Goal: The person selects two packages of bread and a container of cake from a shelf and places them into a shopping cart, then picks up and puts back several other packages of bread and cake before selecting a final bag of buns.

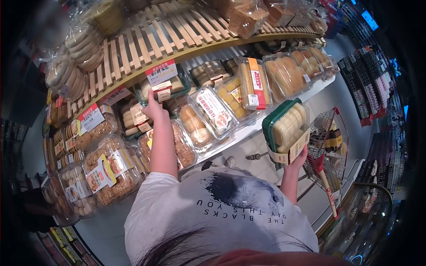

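My right hand (pixel 296 163) holds up a clear-lidded pack of pale buns (pixel 287 126), with a green tray and a cream paper band. The pack is tilted, held at its lower end beside the shelf. On the left, my left hand (pixel 155 111) grips the near edge of another green-tray bun pack (pixel 179 85) on the lower shelf. Its thumb lies on the pack; the other fingers are mostly hidden. A price card (pixel 161 73) hangs over part of that pack.
Slatted wooden shelf (pixel 146 42) with bagged bread runs above. Boxed breads (pixel 213 111) line the lower shelf, and seeded bread packs (pixel 111 170) stand at left. A shopping cart (pixel 326 146) holding items is at right, near a glass-sided case (pixel 366 213).
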Motion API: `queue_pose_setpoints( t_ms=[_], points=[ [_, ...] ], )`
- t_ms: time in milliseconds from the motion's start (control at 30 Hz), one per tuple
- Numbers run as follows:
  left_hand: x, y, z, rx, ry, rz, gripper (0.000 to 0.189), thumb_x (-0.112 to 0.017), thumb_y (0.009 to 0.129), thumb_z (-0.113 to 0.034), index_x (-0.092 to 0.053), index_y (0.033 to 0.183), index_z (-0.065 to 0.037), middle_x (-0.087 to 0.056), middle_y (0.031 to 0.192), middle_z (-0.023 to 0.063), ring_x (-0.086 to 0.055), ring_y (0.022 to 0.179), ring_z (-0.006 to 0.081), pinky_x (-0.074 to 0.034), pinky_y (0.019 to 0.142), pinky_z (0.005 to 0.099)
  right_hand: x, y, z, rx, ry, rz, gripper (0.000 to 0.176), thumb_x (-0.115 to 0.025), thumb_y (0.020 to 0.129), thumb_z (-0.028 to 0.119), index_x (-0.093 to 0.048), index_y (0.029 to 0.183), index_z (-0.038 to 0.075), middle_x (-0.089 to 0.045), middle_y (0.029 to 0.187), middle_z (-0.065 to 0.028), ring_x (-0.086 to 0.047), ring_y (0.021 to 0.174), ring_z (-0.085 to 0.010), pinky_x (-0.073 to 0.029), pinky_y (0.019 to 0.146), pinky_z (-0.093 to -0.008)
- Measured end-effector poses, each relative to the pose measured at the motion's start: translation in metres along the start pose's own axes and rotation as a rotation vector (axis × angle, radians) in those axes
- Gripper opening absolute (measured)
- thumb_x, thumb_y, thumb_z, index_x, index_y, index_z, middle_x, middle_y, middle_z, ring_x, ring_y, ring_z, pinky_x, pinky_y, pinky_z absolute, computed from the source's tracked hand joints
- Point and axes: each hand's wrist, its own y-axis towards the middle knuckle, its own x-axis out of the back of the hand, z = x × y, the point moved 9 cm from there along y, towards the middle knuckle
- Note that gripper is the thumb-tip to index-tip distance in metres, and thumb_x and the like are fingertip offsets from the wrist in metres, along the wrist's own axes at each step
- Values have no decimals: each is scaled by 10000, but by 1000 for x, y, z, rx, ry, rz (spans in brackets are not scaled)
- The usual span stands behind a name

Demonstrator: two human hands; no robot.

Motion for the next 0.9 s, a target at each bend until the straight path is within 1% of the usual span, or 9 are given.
queue_pose_setpoints(
  t_ms=[100,267,367,400,500,533,733,800,900],
  points=[
    [20,-6,-18,36,-10,-48,748,-738,691,-222,-251,1173,79,-474,1089,178,-574,856,252,-488,772,384,-4,5,-4,-13,-15,35,484,-387,865,355,-404,1261,76,-483,1230,-103,-500,1095,-266,-409,926,-412],
    [44,-15,-39,-97,100,10,585,-722,701,-245,-355,1059,36,-503,1030,174,-583,793,218,-496,574,310,-17,12,-13,-80,8,116,495,-390,864,356,-394,1271,74,-473,1246,-101,-490,1107,-270,-400,933,-411],
    [65,-27,-52,-130,169,-100,563,-720,704,-244,-366,1039,37,-505,1038,186,-580,799,203,-493,582,305,-18,19,-17,-107,0,105,501,-396,860,361,-396,1271,74,-471,1251,-100,-485,1112,-275,-394,936,-410],
    [67,-28,-53,-161,96,-52,588,-724,699,-261,-366,1043,53,-505,1025,182,-571,796,204,-491,615,303,-18,20,-18,-117,-3,100,502,-399,859,363,-398,1270,75,-471,1251,-100,-483,1113,-277,-392,936,-410],
    [87,-36,-65,-291,218,-117,625,-734,685,-284,-369,1044,74,-501,998,171,-555,820,221,-480,689,325,-20,25,-20,-129,-44,105,518,-399,859,385,-391,1273,74,-449,1268,-110,-467,1123,-279,-380,940,-407],
    [96,-39,-70,-306,314,-152,641,-743,674,-300,-375,1036,80,-491,987,166,-530,861,238,-456,765,332,-20,28,-20,-144,-44,132,520,-401,858,387,-391,1272,73,-450,1267,-111,-467,1123,-280,-379,941,-407],
    [143,-78,-97,-445,479,-173,653,-751,670,-313,-365,1035,66,-439,1061,179,-484,914,231,-403,819,327,-9,35,-3,-156,-70,162,532,-423,851,381,-395,1263,45,-472,1240,-124,-479,1111,-283,-389,932,-413],
    [156,-99,-101,-494,441,-111,675,-737,697,-284,-327,1107,61,-445,1082,158,-482,933,222,-405,818,317,3,34,14,-145,-77,151,540,-436,844,372,-397,1260,30,-486,1225,-132,-486,1105,-292,-395,928,-430],
    [147,-153,-111,-414,179,91,629,-692,747,-216,-298,1167,39,-444,1104,140,-487,941,192,-424,784,295,33,34,42,-113,-122,147,538,-444,841,370,-403,1255,29,-489,1221,-133,-482,1111,-294,-398,923,-435]
  ],
)
